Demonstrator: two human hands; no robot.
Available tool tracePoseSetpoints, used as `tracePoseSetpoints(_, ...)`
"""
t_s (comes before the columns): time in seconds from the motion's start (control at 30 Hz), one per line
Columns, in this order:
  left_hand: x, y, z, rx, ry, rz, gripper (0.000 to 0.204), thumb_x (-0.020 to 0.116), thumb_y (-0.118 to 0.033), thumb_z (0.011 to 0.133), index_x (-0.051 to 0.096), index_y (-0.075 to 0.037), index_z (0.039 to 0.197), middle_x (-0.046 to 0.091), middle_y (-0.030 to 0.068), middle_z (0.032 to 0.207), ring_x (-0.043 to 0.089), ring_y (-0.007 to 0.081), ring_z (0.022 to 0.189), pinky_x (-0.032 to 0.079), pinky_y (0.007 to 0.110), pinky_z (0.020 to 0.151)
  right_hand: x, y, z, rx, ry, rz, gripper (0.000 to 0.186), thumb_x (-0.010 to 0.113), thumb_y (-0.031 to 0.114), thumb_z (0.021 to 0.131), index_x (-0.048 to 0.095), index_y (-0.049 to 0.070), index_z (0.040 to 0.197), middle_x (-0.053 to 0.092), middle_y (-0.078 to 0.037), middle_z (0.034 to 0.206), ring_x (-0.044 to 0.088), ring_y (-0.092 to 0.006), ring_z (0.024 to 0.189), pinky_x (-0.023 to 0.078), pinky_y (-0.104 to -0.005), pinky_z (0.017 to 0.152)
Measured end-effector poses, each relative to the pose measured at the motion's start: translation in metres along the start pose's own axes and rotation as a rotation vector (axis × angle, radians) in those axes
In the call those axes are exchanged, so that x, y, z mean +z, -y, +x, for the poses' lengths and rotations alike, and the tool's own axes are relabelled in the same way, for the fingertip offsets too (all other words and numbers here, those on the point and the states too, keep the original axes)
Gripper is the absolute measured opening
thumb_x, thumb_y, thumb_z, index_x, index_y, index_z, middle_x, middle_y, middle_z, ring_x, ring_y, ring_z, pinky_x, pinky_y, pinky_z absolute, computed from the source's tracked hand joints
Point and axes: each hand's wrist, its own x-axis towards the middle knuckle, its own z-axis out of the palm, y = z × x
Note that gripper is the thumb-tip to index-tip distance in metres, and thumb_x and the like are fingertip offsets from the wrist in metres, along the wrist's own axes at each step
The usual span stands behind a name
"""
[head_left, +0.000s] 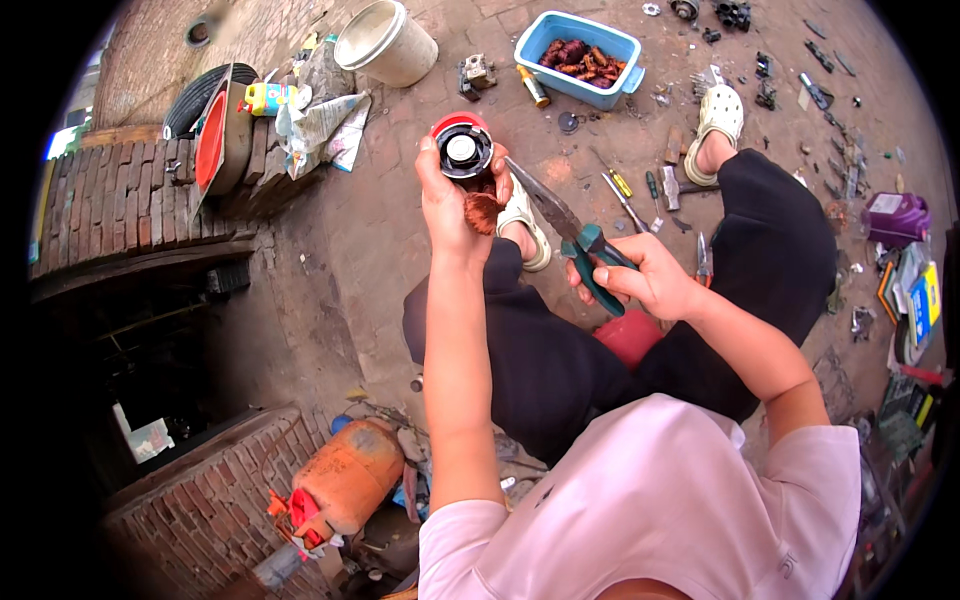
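Note:
My left hand (450,205) is wrapped round a small motor part (463,150) with a red rim, a black ring and a pale round centre. Below it, a bundle of copper wire (482,212) shows against the palm; whether it is attached to the motor part I cannot tell. In my right hand (645,275) are long-nose pliers (562,222) with green handles. Their jaws point up and left, the tips close to the fingers of my left hand. Whether the tips touch anything is not plain.
Beyond my hands stands a blue basin (632,82) of copper windings, with a white bucket (400,50) to its left. A hammer (675,187), screwdrivers (620,184) and other pliers (704,262) lie between my feet. Metal scraps are strewn at right; an orange gas cylinder (350,475) lies at lower left.

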Motion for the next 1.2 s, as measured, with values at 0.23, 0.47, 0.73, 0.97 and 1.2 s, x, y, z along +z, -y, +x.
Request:
tracePoseSetpoints(0.23,0.014,0.005,-0.002,0.164,0.178,-0.069,0.05,0.031,-0.042,0.101,0.048,0.0,0.124,0.057,0.012,0.09,0.053,0.0171,0.051,0.041,0.027,0.045,-0.012,-0.001,0.005,-0.219,-0.053,-0.43,0.012,0.064,0.007,0.085,0.066,-0.002,0.093,0.058,-0.011,0.121,0.06,-0.017,0.091,0.051,-0.0311,0.073)
tracePoseSetpoints(0.47,0.015,0.004,-0.007,0.242,0.209,0.006,0.052,0.039,-0.04,0.095,0.047,0.001,0.125,0.055,0.0103,0.088,0.054,0.0155,0.055,0.043,0.026,0.046,-0.003,0.0,0.008,-0.334,-0.109,-0.634,0.016,0.07,0.012,0.083,0.066,-0.003,0.088,0.054,-0.02,0.125,0.056,-0.0342,0.112,0.045,-0.0424,0.095)
tracePoseSetpoints(0.73,0.006,-0.003,-0.009,0.364,0.217,0.143,0.06,0.052,-0.042,0.084,0.049,0.003,0.123,0.054,0.0087,0.094,0.054,0.0137,0.058,0.043,0.025,0.05,0.0,0.023,0.005,-0.355,-0.09,-0.806,0.018,0.071,0.015,0.081,0.067,-0.002,0.085,0.058,-0.02,0.114,0.058,-0.0359,0.104,0.048,-0.042,0.087)
tracePoseSetpoints(0.97,0.004,-0.001,-0.011,0.378,0.229,0.173,0.064,0.055,-0.043,0.082,0.046,0.004,0.124,0.056,0.0123,0.1,0.055,0.0161,0.062,0.043,0.027,0.053,0.005,0.031,0.005,-0.305,-0.047,-0.757,0.026,0.072,0.015,0.081,0.06,-0.007,0.078,0.056,-0.024,0.117,0.058,-0.0385,0.102,0.047,-0.0417,0.088)
tracePoseSetpoints(1.2,-0.002,-0.007,-0.011,0.398,0.213,0.22,0.066,0.057,-0.047,0.077,0.052,0.004,0.119,0.047,0.0099,0.115,0.054,0.0134,0.067,0.044,0.025,0.056,0.002,0.034,0.002,-0.333,-0.047,-0.801,0.028,0.072,0.017,0.082,0.059,-0.007,0.076,0.056,-0.025,0.118,0.058,-0.0393,0.104,0.047,-0.0422,0.088)
